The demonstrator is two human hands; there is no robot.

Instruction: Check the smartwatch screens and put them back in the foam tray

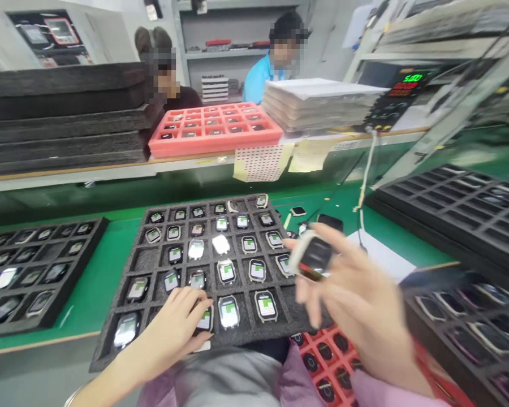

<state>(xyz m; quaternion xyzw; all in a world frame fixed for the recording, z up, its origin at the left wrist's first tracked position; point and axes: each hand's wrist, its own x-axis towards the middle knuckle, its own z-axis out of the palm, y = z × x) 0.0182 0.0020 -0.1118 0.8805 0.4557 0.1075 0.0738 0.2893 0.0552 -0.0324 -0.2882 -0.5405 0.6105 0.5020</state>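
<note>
A dark grey foam tray (142,260) lies in front of me, with several smartwatches (229,312) in its square pockets, most showing a green and white screen. My left hand (172,328) grips a smartwatch (204,320) in a near pocket, and the fingers cover part of it. My right hand (348,282) is raised above the tray's right corner. It holds a white-framed smartwatch (314,254) with a dark screen, slightly blurred, between thumb and fingers.
Foam trays of watches (46,271) (449,215) flank the green bench (106,288). A red tray (326,356) sits by my lap. Across a shelf stand a pink tray (214,130), dark foam stacks (59,113), and papers (318,104). Two co-workers (271,62) (169,85) sit beyond.
</note>
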